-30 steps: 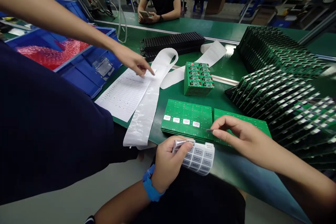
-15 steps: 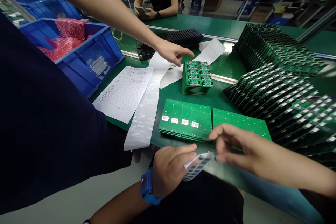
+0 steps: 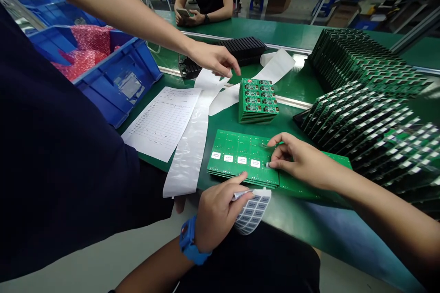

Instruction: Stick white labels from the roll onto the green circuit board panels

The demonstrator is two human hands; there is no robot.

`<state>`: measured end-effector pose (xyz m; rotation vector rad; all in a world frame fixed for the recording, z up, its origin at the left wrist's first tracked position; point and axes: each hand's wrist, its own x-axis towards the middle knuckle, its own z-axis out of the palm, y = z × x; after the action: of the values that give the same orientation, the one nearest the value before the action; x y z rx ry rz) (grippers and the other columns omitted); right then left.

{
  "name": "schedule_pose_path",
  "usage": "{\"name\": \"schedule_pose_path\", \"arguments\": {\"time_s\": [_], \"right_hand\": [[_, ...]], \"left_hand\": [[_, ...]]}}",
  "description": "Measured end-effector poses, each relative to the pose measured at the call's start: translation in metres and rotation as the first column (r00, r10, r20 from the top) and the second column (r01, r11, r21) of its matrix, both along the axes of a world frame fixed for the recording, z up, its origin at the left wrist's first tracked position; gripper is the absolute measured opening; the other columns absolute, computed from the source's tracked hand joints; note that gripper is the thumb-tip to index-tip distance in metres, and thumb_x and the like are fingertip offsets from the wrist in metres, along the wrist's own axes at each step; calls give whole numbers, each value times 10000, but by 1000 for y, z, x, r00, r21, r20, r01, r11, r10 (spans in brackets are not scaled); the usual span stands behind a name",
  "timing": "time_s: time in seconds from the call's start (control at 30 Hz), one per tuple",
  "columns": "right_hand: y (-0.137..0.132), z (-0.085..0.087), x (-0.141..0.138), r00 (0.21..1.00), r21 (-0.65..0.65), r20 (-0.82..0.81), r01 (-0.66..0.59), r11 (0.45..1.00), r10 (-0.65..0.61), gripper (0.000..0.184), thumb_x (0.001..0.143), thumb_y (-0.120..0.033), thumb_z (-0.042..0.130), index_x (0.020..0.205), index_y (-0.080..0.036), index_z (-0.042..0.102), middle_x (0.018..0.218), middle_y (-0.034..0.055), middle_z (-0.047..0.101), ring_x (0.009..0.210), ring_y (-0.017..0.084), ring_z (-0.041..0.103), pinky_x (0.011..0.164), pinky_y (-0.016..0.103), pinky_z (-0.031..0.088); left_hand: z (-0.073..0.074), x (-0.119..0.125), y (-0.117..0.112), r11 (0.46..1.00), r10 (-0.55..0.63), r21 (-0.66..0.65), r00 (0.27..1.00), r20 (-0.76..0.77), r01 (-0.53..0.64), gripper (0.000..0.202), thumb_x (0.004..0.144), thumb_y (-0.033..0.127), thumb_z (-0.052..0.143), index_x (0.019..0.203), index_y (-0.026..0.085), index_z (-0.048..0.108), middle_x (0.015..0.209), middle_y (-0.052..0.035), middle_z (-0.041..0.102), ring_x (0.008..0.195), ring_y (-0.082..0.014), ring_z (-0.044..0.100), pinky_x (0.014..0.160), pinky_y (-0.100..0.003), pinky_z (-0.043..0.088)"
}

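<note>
My left hand (image 3: pixel 218 210), with a blue watch at the wrist, pinches a curled sheet of labels (image 3: pixel 256 210) at the table's front edge. My right hand (image 3: pixel 297 160) is over the right end of a stacked green circuit board panel (image 3: pixel 237 139). A small white label (image 3: pixel 267 165) is between its thumb and fingers, at the panel's surface. Something thin by the index fingertip is too faint to name. Several white labels (image 3: pixel 242 160) form a row on this panel. A second green panel (image 3: pixel 335 160) lies to its right, partly under my right hand and forearm.
A co-worker's hand (image 3: pixel 215 59) reaches in from the left, near a stack of populated boards (image 3: pixel 259 100). Racked boards (image 3: pixel 364 132) stand at right. A printed form (image 3: pixel 165 119), a white strip (image 3: pixel 189 146) and a blue crate (image 3: pixel 113 82) are at left. Another person sits opposite.
My right hand has moved up and left from the table edge onto the panel, with a small label. My left hand shifted slightly left with the label sheet. The co-worker's hand drew back left.
</note>
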<state>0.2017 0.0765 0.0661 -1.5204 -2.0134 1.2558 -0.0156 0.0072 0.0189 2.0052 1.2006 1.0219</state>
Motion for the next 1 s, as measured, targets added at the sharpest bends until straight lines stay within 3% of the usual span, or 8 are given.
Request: {"name": "schedule_pose_path", "arguments": {"time_s": [0.1, 0.23, 0.3, 0.4, 0.53, 0.7, 0.83, 1.0], "right_hand": [[-8, -3, -4, 990, 213, 141, -43, 976, 13, 214, 799, -168, 517, 962, -221, 389, 724, -15, 590, 676, 177, 563, 606, 291, 425], [-15, 2, 4, 946, 561, 307, -89, 823, -106, 113, 808, -235, 536, 895, -186, 483, 866, 72, 559, 836, 243, 527, 712, 364, 415], [-15, 7, 15, 947, 536, 272, -1, 844, -172, 150, 828, -315, 536, 888, -177, 523, 875, 76, 560, 805, 229, 529, 692, 347, 420], [-13, 13, 31, 961, 191, 249, 75, 979, -122, 245, 856, -420, 492, 832, -193, 580, 791, 38, 594, 677, 185, 535, 589, 297, 412], [-13, 15, 32, 957, -60, 286, 72, 996, -51, 284, 842, -430, 481, 767, -191, 616, 687, 18, 596, 620, 172, 532, 537, 275, 386], [-16, 6, 27, 947, -40, 310, 98, 994, -81, 236, 843, -381, 485, 766, -196, 609, 695, 12, 601, 621, 171, 541, 533, 275, 384], [-25, -7, 28, 932, 178, 350, 34, 984, -95, 166, 846, -323, 509, 760, -193, 566, 714, 22, 564, 628, 177, 523, 555, 298, 395], [-51, -2, 18, 950, 502, 232, 66, 862, -207, 257, 859, -238, 519, 1102, -164, 482, 951, 73, 532, 814, 205, 522, 711, 354, 429]], "left_hand": [[0, 0, 1, 1000, 11, -28, 1000, 5, -11, 69, 848, 183, 579, 906, 177, 617, 1133, -64, 652, 1000, -184, 634, 830, -273, 512], [-1, -1, 2, 998, -6, -67, 999, 49, 10, 77, 856, 168, 562, 906, 181, 618, 1122, -55, 656, 1041, -186, 613, 851, -269, 506], [0, -3, 0, 996, -12, -89, 995, 94, 21, 88, 858, 157, 552, 918, 184, 611, 1127, -49, 649, 1065, -182, 596, 875, -268, 492], [5, -3, -6, 980, -32, -189, 982, 187, 68, 145, 893, 159, 481, 992, 201, 578, 1142, -38, 621, 1079, -166, 570, 910, -278, 465], [16, 1, -14, 886, -114, -407, 955, 274, 222, 252, 951, 192, 332, 1109, 216, 528, 1139, -44, 568, 1086, -152, 524, 936, -277, 428], [19, 8, -13, 835, -146, -470, 938, 313, 287, 270, 945, 217, 350, 1071, 196, 587, 1008, -47, 565, 963, -144, 542, 858, -247, 434], [13, 16, -9, 777, 93, -609, 929, 358, 157, 149, 849, 246, 550, 876, 169, 675, 779, -22, 623, 716, -124, 584, 649, -213, 475], [11, 28, -6, 723, 281, -680, 849, 447, 119, 94, 758, 228, 655, 724, 141, 656, 669, -8, 658, 621, -111, 595, 580, -185, 481]]}}
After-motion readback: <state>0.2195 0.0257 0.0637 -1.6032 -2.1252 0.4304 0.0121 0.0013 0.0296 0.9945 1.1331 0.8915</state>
